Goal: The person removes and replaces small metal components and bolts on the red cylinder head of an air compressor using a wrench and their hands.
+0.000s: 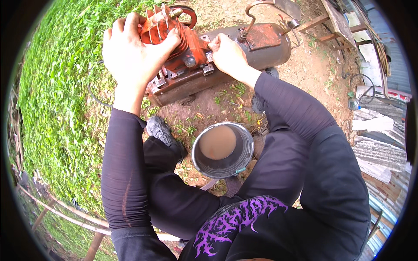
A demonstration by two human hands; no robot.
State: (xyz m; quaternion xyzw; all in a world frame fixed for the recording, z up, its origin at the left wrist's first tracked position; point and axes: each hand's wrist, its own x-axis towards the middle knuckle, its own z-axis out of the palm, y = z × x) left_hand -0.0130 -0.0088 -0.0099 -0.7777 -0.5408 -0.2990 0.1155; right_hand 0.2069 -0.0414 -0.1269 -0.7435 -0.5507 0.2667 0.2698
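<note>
An orange-red finned air compressor pump (185, 50) sits on the brackets of a long, dark, rusty tank (222, 37). My left hand (135, 52) grips the pump's finned top, its thumb laid across the near side and its fingers at the left. On the pump's right, close to its base, my right hand (228, 53) has its fingers pinched together. Whatever they may hold is hidden. Behind the pump, part of a red flywheel (188, 16) shows.
Between my feet stands a black bucket (244, 152) with murky brown water. A curved pipe (251, 13) rises from the tank's right part. Grass (65, 91) spreads on the left; a wooden frame (333, 28) and corrugated sheets (381, 152) are on the right.
</note>
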